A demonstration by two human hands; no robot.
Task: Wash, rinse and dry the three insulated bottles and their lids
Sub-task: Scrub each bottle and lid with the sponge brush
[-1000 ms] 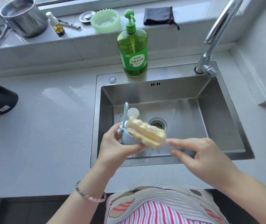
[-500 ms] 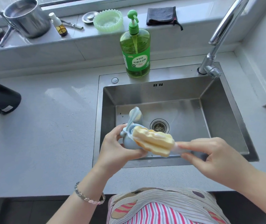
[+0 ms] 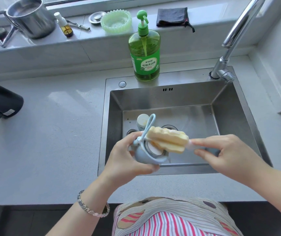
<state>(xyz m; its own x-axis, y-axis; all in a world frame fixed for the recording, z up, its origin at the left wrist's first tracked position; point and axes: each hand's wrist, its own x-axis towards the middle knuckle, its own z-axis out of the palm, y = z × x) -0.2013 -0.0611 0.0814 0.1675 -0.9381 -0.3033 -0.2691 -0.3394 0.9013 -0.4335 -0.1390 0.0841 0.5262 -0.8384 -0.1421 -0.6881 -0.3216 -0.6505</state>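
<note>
My left hand (image 3: 127,159) grips a pale blue bottle lid (image 3: 146,156) with a loop strap over the sink's front edge, its inner side facing up and to the right. My right hand (image 3: 226,154) pinches the clear handle of a yellow sponge brush (image 3: 168,140), whose sponge head lies against the lid's inside. A small round cream-topped lid (image 3: 142,120) stands on the sink floor behind the strap. A black insulated bottle (image 3: 0,103) lies at the counter's far left, partly out of frame.
The steel sink (image 3: 235,120) has a drain behind the sponge and a tap (image 3: 238,31) at its back right. A green dish soap bottle (image 3: 144,48) stands on the back rim. The sill holds a steel pot (image 3: 30,17), a green dish (image 3: 115,21) and a dark cloth (image 3: 172,17).
The lid has turned in my left hand so its inside now faces up. The sponge head has shifted a little across it, and the strap has swung.
</note>
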